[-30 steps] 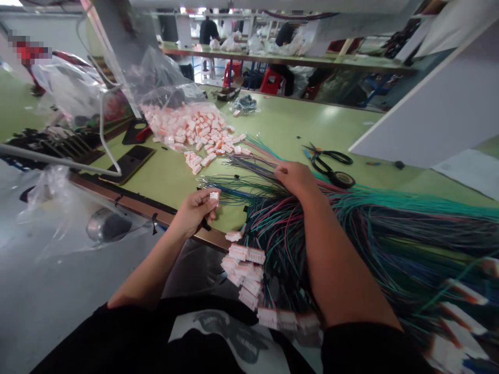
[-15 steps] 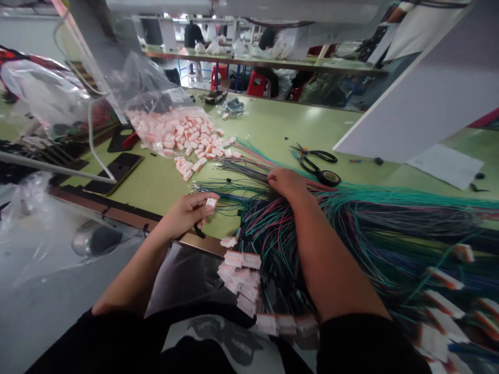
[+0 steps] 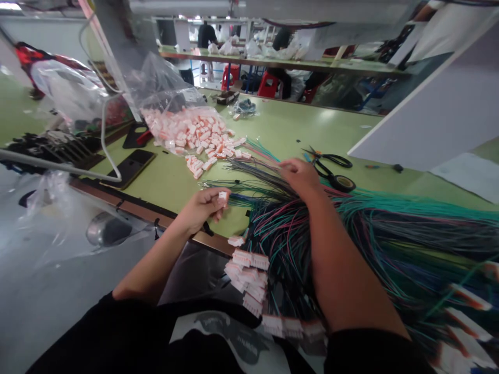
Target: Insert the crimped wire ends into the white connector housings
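Note:
My left hand (image 3: 205, 208) is closed in a pinch around a small white and orange connector housing (image 3: 223, 196), held just above the bench's near edge. My right hand (image 3: 302, 176) reaches over the loose wires, thumb and fingers drawn together by the pink and green wires (image 3: 265, 152). Whatever sits between those fingertips is too small to make out. Grey wires (image 3: 253, 171) lie just left of that hand, and blue and dark green wire ends (image 3: 241, 198) point toward the left one. Finished-looking connectors with wires (image 3: 249, 275) hang over the bench edge in front of my body.
A clear bag spills many connector housings (image 3: 202, 130) at the back left. Black scissors (image 3: 327, 158) and a roll of tape (image 3: 343, 183) lie beyond my right hand. A phone (image 3: 132, 167) rests at left. A white panel (image 3: 429, 98) stands at right; people sit farther back.
The view has shifted, so everything sits farther right. My right hand has moved slightly away from me, from the grey wires toward the pink and green ones. My left hand keeps its connector housing.

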The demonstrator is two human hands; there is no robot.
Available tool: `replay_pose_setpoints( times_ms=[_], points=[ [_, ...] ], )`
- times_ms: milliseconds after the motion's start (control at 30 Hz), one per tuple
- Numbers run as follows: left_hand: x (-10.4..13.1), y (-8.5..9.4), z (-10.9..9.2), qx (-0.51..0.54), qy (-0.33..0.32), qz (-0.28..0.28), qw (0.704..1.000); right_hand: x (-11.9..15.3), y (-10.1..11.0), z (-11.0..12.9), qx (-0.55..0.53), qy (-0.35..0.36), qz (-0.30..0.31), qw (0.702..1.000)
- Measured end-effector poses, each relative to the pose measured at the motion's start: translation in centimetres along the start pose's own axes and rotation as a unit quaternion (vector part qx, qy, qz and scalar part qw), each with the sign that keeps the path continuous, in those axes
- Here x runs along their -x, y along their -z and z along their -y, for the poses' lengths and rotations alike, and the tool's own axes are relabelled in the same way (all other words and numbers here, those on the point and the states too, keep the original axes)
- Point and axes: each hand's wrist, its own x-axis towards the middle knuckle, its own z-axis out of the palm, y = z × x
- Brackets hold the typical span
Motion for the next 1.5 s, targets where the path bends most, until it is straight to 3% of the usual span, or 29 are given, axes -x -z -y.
replay_pose_setpoints(
  times_ms=[100,200,267,400,533,700,967,1500],
  points=[
    [0.0,-0.3,1.1,0.068,0.014,0.005,0.998,0.1,0.1,0.6,0.019,0.068,0.048,0.996],
    [-0.1,-0.5,1.5,0.103,0.019,0.012,0.994,0.4,1.0,0.6,0.050,0.049,0.012,0.997],
    [-0.2,-0.5,1.6,0.117,0.019,0.012,0.993,0.9,1.7,0.8,-0.023,0.068,0.014,0.997],
    [-0.2,-0.4,1.6,0.129,0.015,0.005,0.992,2.6,1.4,2.9,-0.211,0.171,0.140,0.952],
    [0.0,-0.3,1.5,0.132,0.018,-0.003,0.991,3.9,-0.3,5.3,-0.220,0.226,0.213,0.925],
    [0.0,-0.3,1.4,0.128,0.032,-0.011,0.991,4.5,-1.1,6.1,-0.214,0.235,0.205,0.926],
    [0.1,-0.3,1.3,0.126,0.040,-0.023,0.991,4.9,-1.4,6.6,-0.097,0.218,0.150,0.959],
    [0.2,-0.8,1.3,0.084,-0.001,-0.041,0.996,5.6,-1.8,7.5,-0.067,0.174,0.134,0.973]
  ],
)
